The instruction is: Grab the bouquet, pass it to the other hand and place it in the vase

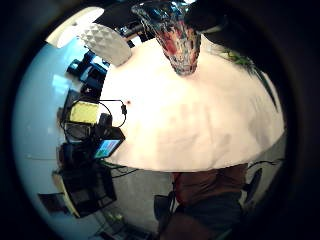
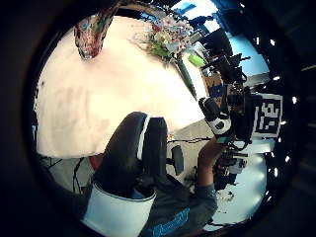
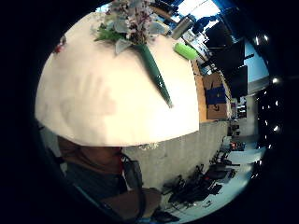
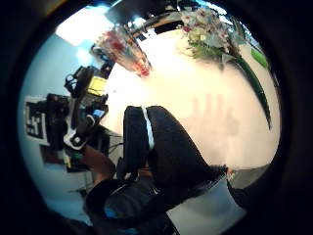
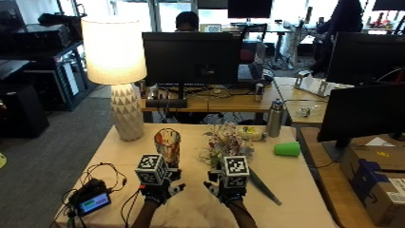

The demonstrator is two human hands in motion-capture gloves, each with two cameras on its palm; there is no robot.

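Both forearms reach forward side by side. The left hand (image 5: pixel 157 187) and right hand (image 5: pixel 226 188) hover level with each other, a gap between them, fingers relaxed, holding nothing.

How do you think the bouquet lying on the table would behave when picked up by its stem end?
The bouquet would probably be top-heavy: its blossoms spread wide while the green wrapped stem tapers thin. Lifted by that end, the head may droop. It looks light, perhaps artificial.

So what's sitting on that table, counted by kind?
Vase: 1
Bouquet: 1
Table lamp: 1
Green cup: 1
Metal bottle: 1
Small screen device: 1
Total: 6
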